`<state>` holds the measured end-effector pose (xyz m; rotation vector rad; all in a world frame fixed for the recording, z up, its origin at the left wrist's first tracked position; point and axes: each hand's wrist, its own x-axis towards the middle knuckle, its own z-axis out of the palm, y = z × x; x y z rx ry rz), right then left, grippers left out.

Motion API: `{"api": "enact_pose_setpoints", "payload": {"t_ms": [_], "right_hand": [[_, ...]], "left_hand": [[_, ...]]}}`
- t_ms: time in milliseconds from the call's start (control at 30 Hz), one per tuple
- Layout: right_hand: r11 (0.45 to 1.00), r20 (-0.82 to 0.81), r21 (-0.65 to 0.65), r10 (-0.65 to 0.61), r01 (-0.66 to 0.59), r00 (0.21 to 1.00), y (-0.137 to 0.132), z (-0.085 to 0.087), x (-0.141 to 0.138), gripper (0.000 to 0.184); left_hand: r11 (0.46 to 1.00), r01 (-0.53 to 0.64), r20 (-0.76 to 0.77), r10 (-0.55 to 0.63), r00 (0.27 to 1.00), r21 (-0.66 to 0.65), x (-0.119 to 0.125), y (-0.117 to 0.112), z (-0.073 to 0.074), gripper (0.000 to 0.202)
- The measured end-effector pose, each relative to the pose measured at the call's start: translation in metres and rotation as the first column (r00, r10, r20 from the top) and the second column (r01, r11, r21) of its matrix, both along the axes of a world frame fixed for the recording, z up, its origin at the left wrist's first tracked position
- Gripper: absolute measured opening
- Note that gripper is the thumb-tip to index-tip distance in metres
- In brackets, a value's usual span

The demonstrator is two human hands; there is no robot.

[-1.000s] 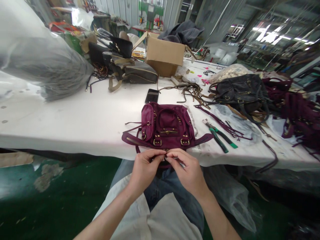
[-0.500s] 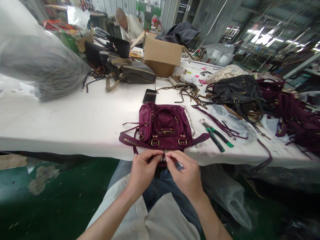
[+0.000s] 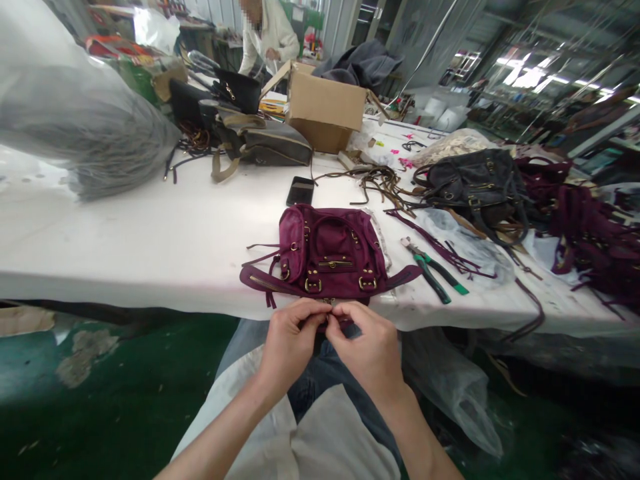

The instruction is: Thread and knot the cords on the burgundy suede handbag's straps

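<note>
A burgundy handbag (image 3: 333,247) with brass buckles, a front zip and two handles lies at the table's front edge, its lower part hanging over towards my lap. Just below the edge, my left hand (image 3: 295,333) pinches thumb and forefinger together at the bag's near side. My right hand (image 3: 370,340) pinches there too, the fingertips of both hands almost touching. Whatever small part they grip is mostly hidden by the fingers. Green-handled pliers (image 3: 434,270) rest to the right of the bag, and a dark phone (image 3: 301,191) lies behind it.
A cardboard box (image 3: 325,107) and grey bags (image 3: 270,143) stand at the back. A dark handbag (image 3: 473,183), loose cords (image 3: 383,183) and burgundy bags (image 3: 595,233) crowd the right. A large plastic-wrapped bundle (image 3: 100,127) fills the left. A person (image 3: 270,40) stands behind the table.
My fingertips have shifted slightly while staying pinched together at the bag's near side. The person in the background has risen from a bent posture. The bag has barely moved.
</note>
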<state>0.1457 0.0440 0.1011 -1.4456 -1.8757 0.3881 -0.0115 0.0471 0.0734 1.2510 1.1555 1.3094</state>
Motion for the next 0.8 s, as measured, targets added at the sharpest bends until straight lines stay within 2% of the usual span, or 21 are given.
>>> {"api": "enact_pose_setpoints", "payload": {"t_ms": [133, 200, 267, 333, 400, 467, 600, 800], "right_hand": [[0.997, -0.01, -0.026, -0.072, 0.071, 0.997, 0.001, -0.002, -0.008, 0.009], [0.991, -0.097, -0.118, -0.07, 0.058, 0.993, 0.002, -0.003, -0.009, 0.007], [0.965, -0.236, -0.261, -0.064, 0.0, 0.97, 0.004, -0.004, -0.008, 0.004], [0.916, -0.387, -0.39, -0.067, -0.097, 0.92, 0.007, -0.006, -0.004, 0.006], [0.874, -0.492, -0.448, -0.067, -0.186, 0.868, 0.009, -0.008, 0.001, 0.01], [0.885, -0.514, -0.419, -0.048, -0.202, 0.856, 0.009, -0.009, 0.005, 0.013], [0.976, -0.398, -0.198, 0.006, -0.092, 0.917, 0.002, -0.011, 0.009, 0.009], [0.996, -0.259, -0.053, 0.06, -0.076, 0.964, -0.007, -0.006, 0.006, 0.015]], "left_hand": [[1.0, -0.018, -0.039, 0.018, 0.999, 0.008, 0.002, -0.002, 0.004, 0.028], [1.0, -0.023, -0.043, 0.023, 0.999, -0.003, 0.002, -0.001, 0.003, 0.029], [0.999, -0.029, -0.035, 0.028, 0.999, -0.034, 0.002, 0.0, -0.001, 0.028], [0.997, -0.038, -0.028, 0.036, 0.999, -0.073, 0.002, 0.001, -0.004, 0.024], [0.993, -0.044, -0.028, 0.041, 0.999, -0.106, 0.002, 0.003, -0.007, 0.021], [0.991, -0.042, -0.021, 0.039, 0.999, -0.131, 0.001, 0.005, -0.009, 0.02], [0.989, -0.035, 0.01, 0.037, 0.999, -0.143, 0.002, 0.005, -0.01, 0.017], [0.991, -0.047, 0.01, 0.048, 0.999, -0.125, 0.003, 0.001, -0.012, 0.016]]}}
